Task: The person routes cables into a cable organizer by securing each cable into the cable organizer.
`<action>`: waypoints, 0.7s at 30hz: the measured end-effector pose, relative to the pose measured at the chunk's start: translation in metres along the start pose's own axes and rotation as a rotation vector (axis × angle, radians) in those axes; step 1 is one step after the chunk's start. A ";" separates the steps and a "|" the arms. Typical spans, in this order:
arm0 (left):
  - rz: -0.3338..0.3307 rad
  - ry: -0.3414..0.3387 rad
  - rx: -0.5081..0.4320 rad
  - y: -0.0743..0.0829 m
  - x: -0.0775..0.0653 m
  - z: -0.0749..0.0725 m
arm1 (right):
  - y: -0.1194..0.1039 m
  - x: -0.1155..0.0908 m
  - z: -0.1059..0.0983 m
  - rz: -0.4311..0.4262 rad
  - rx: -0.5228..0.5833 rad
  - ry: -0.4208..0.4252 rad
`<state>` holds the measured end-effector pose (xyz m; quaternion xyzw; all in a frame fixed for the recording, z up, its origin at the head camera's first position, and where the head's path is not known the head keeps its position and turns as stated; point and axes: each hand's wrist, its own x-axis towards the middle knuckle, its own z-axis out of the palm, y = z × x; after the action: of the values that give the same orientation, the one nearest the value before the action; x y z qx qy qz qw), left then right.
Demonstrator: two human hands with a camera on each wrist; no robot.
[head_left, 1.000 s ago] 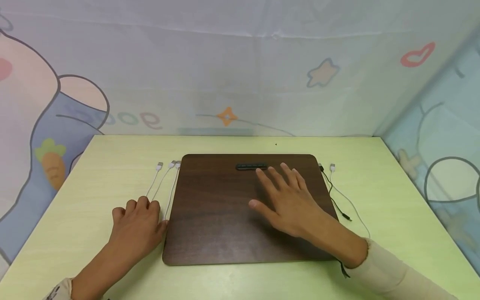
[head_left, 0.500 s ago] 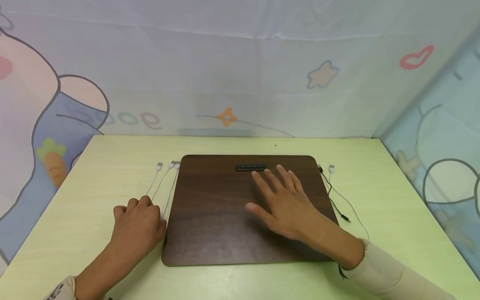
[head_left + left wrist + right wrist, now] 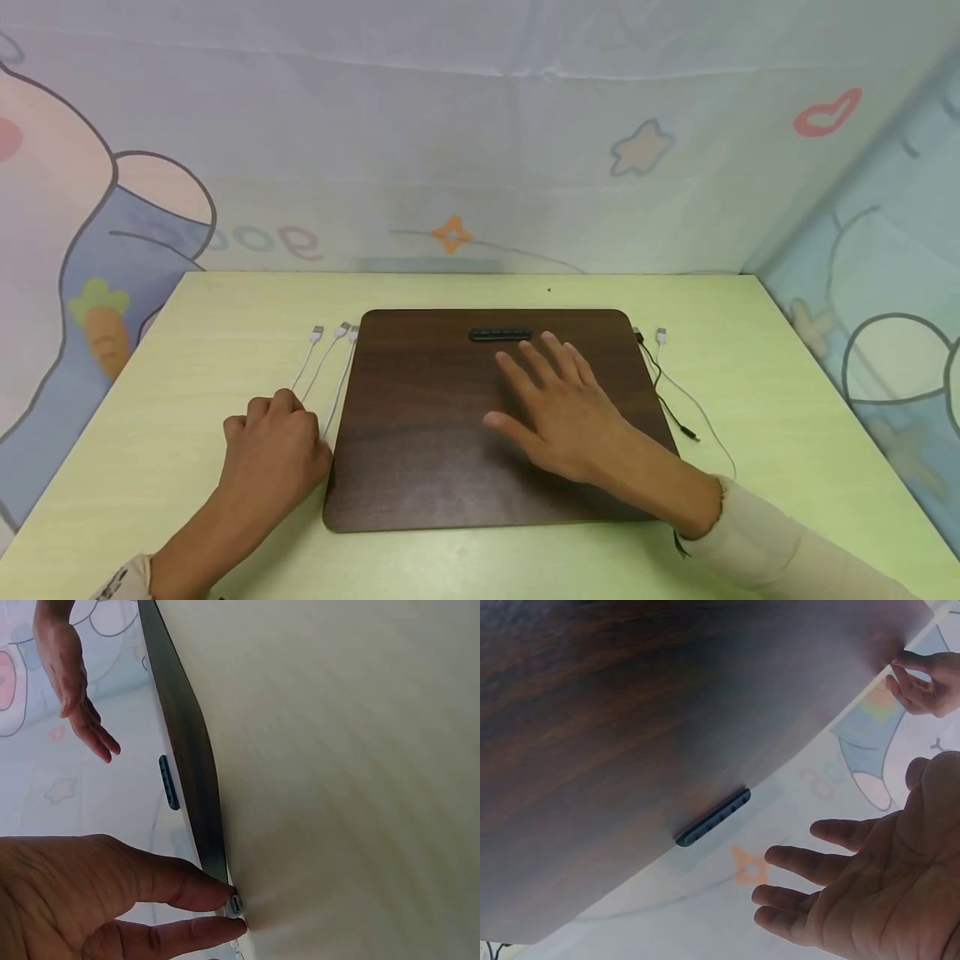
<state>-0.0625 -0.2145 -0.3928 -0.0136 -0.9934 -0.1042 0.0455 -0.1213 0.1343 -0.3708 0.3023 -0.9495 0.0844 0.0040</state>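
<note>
At the left edge of a dark brown wood-grain board, my left hand pinches a small cable plug between thumb and a finger. The plug's end has an oblong opening, as the left wrist view shows. White USB cables lie just beyond this hand. My right hand hovers over the board with its fingers spread and holds nothing. A black slotted cable organizer strip sits near the board's far edge, just beyond the right fingertips.
A black cable and a white cable lie right of the board, partly hidden by the right forearm. A printed cloth hangs behind the pale table.
My right hand has drifted slightly left and toward me above the board. My left hand has stayed nearly still by the board's left edge.
</note>
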 end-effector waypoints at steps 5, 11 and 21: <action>-0.016 -0.006 -0.021 -0.002 0.000 0.000 | -0.003 0.002 0.001 -0.013 -0.009 -0.012; -0.034 -0.047 -0.050 -0.006 0.001 0.000 | -0.007 0.004 0.000 -0.020 -0.008 -0.029; -0.049 -0.120 0.005 -0.008 0.003 0.003 | -0.010 0.005 -0.001 -0.033 -0.001 -0.025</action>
<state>-0.0655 -0.2216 -0.3967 0.0046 -0.9947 -0.1018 -0.0167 -0.1194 0.1241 -0.3683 0.3189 -0.9444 0.0802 -0.0064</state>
